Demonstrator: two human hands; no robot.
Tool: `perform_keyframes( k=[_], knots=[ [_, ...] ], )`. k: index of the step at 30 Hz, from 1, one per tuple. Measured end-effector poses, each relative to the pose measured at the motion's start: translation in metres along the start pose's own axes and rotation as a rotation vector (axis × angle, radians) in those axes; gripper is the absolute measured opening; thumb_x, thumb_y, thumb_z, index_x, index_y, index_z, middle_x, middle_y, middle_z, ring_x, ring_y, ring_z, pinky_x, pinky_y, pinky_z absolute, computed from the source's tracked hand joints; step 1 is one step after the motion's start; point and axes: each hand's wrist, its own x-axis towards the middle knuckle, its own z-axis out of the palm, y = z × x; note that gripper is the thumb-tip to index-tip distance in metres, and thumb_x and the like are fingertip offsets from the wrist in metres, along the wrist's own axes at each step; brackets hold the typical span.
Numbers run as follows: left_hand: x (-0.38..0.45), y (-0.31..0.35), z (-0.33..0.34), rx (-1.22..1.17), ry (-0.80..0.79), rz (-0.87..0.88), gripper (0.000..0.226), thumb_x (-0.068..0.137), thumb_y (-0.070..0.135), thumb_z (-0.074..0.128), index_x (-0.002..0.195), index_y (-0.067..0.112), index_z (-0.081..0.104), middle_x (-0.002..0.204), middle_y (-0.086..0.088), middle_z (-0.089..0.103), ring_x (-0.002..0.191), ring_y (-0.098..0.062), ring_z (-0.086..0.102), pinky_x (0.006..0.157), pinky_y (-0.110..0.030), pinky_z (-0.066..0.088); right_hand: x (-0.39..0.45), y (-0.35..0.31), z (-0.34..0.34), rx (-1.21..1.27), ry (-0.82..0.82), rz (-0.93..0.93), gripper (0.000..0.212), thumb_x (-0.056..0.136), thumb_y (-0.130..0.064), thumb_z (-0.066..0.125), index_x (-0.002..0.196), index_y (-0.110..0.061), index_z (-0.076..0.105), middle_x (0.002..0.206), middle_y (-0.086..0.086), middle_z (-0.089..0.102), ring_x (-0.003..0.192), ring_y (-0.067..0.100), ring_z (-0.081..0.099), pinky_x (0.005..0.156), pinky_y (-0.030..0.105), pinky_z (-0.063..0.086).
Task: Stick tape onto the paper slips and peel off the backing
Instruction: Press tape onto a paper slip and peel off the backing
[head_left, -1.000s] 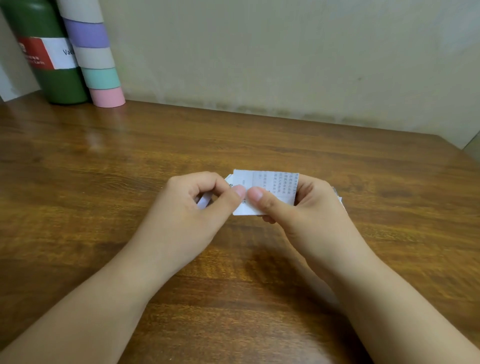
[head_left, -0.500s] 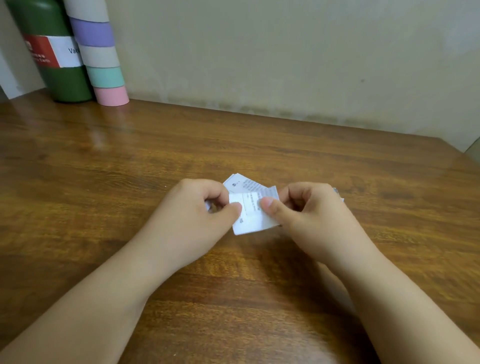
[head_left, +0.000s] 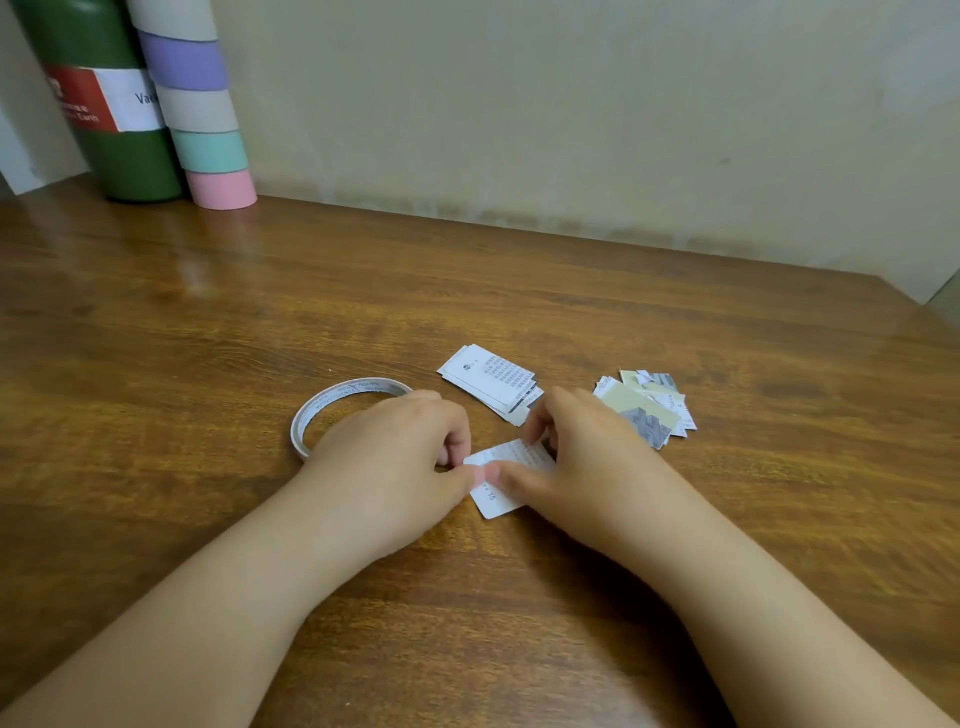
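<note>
Two hands are now lowered to the table (head_left: 208, 322), where earlier they were raised | one paper slip (head_left: 493, 496) is pinched between left hand (head_left: 387, 457) and right hand (head_left: 576, 457) thumbs | one tape roll (head_left: 311, 415) and two slip piles (head_left: 491, 382) (head_left: 649, 405) are uncovered behind

One head-worn view — looking forward and down, close over the wooden table (head_left: 675, 519).

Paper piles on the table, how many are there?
2: one pile of paper slips behind the hands, another pile further right. One more slip is held.
</note>
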Motion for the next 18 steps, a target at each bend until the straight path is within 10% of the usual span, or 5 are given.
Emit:
perform_keyframes(
  k=[18],
  knots=[
    [0.001, 0.000, 0.001, 0.018, -0.028, -0.017, 0.021, 0.084, 0.043, 0.061, 0.070, 0.030, 0.051, 0.083, 0.014, 0.053, 0.079, -0.003, 0.051, 0.064, -0.024, 0.038, 0.010, 0.003, 0.000, -0.074, 0.046, -0.008, 0.021, 0.087, -0.042, 0.059, 0.089, -0.028, 0.044, 0.092, -0.010, 0.042, 0.095, 0.013, 0.040, 0.084, 0.030, 0.033]
  ],
)
